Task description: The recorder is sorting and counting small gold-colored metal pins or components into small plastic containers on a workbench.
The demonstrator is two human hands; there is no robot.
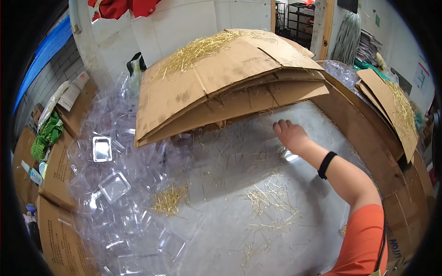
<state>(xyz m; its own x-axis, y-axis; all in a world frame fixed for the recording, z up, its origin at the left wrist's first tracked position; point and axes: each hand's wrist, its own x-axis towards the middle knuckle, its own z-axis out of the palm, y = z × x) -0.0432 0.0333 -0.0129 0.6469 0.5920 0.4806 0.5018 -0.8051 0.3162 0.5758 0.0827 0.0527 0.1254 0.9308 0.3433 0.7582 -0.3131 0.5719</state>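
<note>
My right hand (291, 137), with a black band on its wrist, reaches over the grey work surface (221, 170). Its fingers are curled in; what they hold, if anything, cannot be made out. Just beyond it lie stacked, bent cardboard sheets (230, 76), with a heap of thin golden wire-like pieces (202, 48) on top. More such golden pieces (271, 200) are scattered on the surface on the near side of the hand, and a small golden pile (170, 200) sits farther left. My left hand is out of the picture.
Many clear plastic trays (115, 186) cover the left side. Cardboard boxes (57, 172) line the left edge. A long cardboard wall (363, 133) bounds the right, beside another cardboard flap (384, 110) bearing golden pieces. A red cloth (124, 7) hangs at the back.
</note>
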